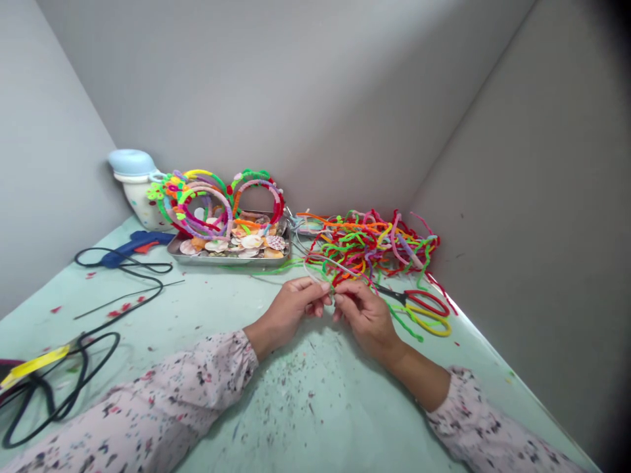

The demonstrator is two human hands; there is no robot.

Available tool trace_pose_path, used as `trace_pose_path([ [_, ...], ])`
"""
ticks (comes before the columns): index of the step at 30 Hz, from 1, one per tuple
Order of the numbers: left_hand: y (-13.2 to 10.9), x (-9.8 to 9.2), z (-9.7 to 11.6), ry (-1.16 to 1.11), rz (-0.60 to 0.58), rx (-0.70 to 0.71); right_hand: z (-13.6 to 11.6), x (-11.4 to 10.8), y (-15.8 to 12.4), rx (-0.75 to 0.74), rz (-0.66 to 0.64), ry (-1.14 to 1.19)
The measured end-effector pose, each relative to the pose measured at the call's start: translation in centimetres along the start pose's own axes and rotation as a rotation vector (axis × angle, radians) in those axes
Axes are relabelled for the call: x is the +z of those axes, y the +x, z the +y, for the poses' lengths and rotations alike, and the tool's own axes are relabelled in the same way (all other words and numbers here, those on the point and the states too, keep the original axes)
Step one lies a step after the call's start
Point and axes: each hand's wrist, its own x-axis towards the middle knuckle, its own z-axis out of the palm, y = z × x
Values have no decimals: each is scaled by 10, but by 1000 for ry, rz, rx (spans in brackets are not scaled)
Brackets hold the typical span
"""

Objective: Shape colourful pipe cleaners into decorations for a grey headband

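My left hand and my right hand meet over the middle of the table, thumbs and fingers pinched close together. Between and just beyond the fingertips curves a thin pale hoop, perhaps a bare headband. A small greenish bit shows at the pinch, partly hidden by the fingers. Behind my right hand lies a tangled heap of colourful pipe cleaners. Scissors with red and yellow handles rest to its right, beside a loose green pipe cleaner.
At the back, a metal tray holds seashells and several wrapped headbands. Left of it are a blue glue gun with a black cord and a white cup with a blue lid. Grey walls enclose the table.
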Motion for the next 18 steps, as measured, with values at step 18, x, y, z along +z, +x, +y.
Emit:
trace_pose_path([
  [18, 2, -3, 2, -97, -9, -23, 1, -1, 1, 49, -29, 27],
])
